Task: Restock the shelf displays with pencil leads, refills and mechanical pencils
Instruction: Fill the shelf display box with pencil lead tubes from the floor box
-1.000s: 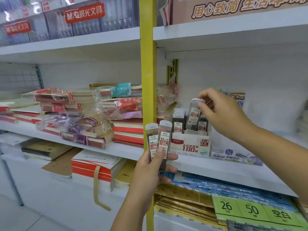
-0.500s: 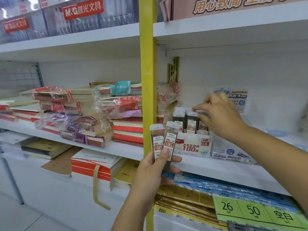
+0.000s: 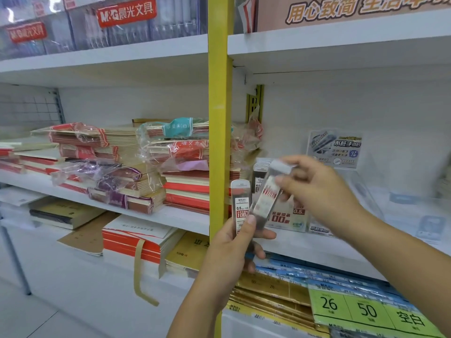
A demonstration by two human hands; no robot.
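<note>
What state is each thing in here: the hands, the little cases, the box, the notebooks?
upright case: lid on.
left hand: grips upright case.
tilted case: blurred, leaning, lower end near left hand.
right hand: pinches tilted case.
display box: on shelf, cases standing inside.
notebooks: stacked flat, some plastic-wrapped.

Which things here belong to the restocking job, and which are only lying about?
Job: left hand, holding upright lead case; right hand, pinching tilted lead case; lead display box.
Lying about: wrapped notebook stacks; green price labels; yellow shelf post.
</note>
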